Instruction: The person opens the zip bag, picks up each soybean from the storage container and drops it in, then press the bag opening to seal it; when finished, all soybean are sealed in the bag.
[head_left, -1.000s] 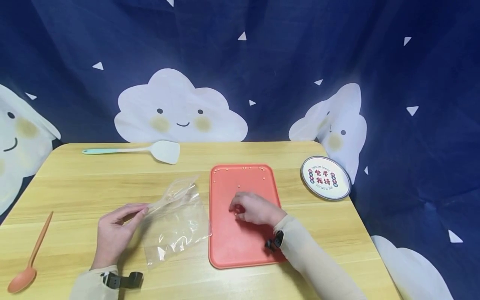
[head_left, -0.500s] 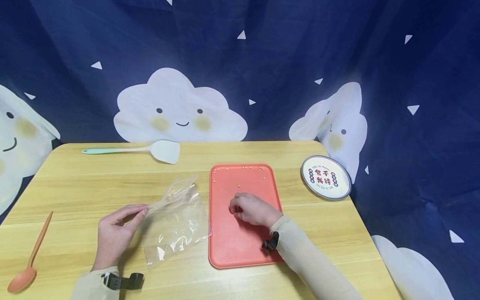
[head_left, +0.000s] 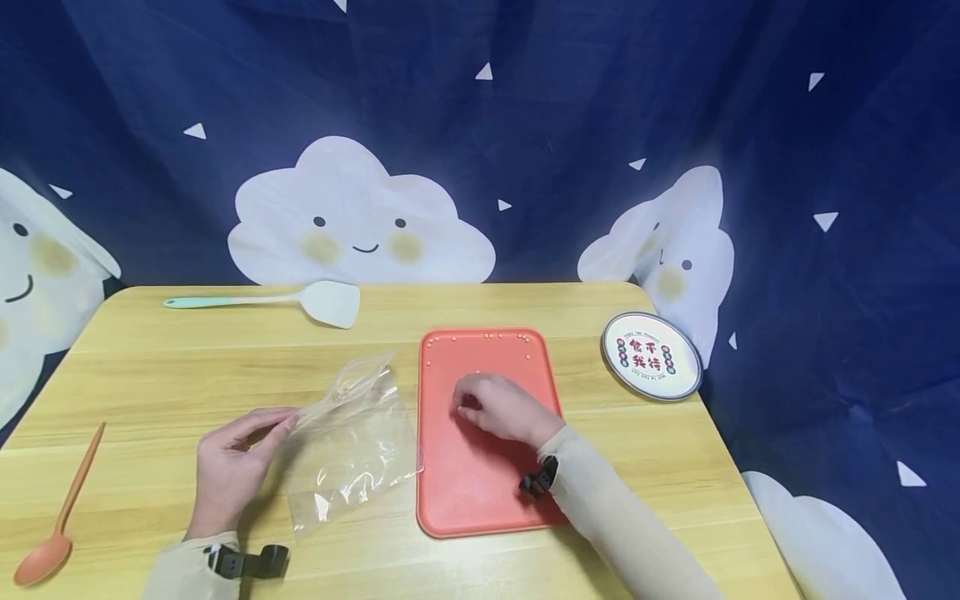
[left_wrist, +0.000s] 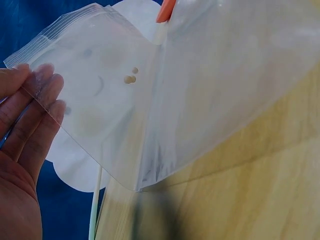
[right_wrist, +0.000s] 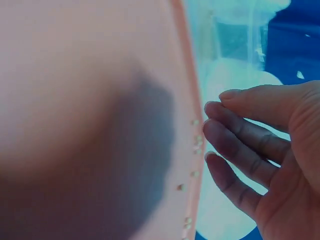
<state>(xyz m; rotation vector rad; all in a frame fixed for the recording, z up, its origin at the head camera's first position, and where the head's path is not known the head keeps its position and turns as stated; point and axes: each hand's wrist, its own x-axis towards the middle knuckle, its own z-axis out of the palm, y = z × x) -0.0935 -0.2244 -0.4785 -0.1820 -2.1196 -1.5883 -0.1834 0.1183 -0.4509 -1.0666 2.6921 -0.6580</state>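
My left hand [head_left: 234, 462] pinches the edge of a clear zip-lock bag [head_left: 352, 458], which lies tilted over the table beside the red tray [head_left: 480, 500]. A few soybeans [left_wrist: 130, 79] show through the plastic in the left wrist view. My right hand [head_left: 506, 408] is over the middle of the tray, with thumb and forefinger tips pressed together. Whatever lies between those tips is hidden, though the bean seen there a second ago no longer shows on the tray. Several soybeans [head_left: 491, 335] sit along the tray's far rim.
A white spatula [head_left: 330, 304] with a green handle lies at the table's back left. An orange spoon [head_left: 47, 558] is at the left. To the right of the tray stands a round plate [head_left: 651, 383] with printed characters. Behind hangs a blue curtain [head_left: 540, 117].
My right hand has closed its fingertips where a bean was and shifted slightly up and left over the tray. The left hand and bag have hardly moved.
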